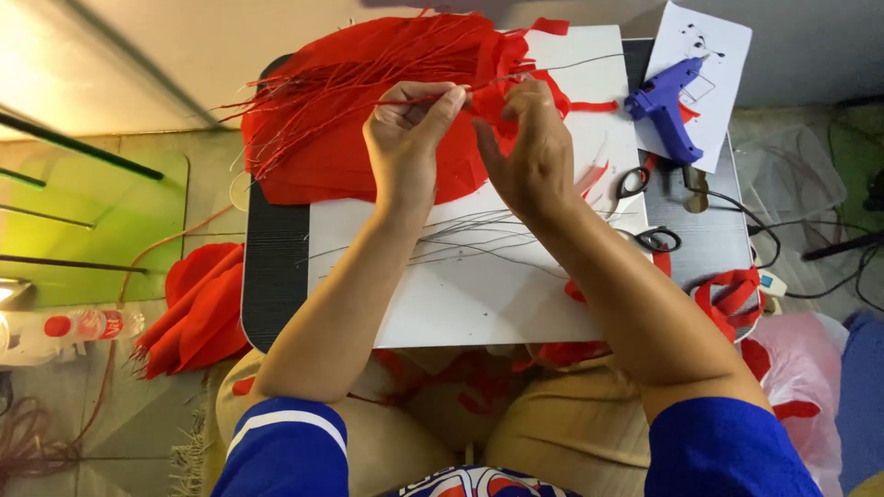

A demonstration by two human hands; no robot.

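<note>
- Left hand (pixel 403 138) had its fingers pinched down on a thin red-wrapped wire (pixel 419 97), holding it level over the far end of the desk (pixel 276 276).
- Right hand (pixel 529 152) was closed around a bit of red crepe paper (pixel 488 106) right at the end of that same wire, so both hands met over the big heap of red paper (pixel 350 147).
- A bundle of already-red stems (pixel 304 110) fanned out to the left on that heap, and bare grey wires (pixel 479 241) lay loose on the white board (pixel 460 304) just under the forearms.
- My guess at the risks: the thin paper could tear if pulled too hard, and the wire tip could poke a finger since the grip sat so close to it.
- Forearms hovered right above the loose wires, so a nudge could roll them off the board.
- Blue glue gun (pixel 665 103) rested on a white sheet of paper (pixel 714 46) at the far right corner, cord trailing off the edge. A snag there could drag it down, I reckon.
- Two pairs of scissors (pixel 645 207) lay near the right elbow, easy to bump.
- Packaging-wise: a clear plastic bottle (pixel 87 325) with a red cap and a red label band lay on its side on the floor at left, and a pinkish plastic bag (pixel 801 368) sat at lower right. The white sheet had small dark printed marks, too small to make out.
</note>
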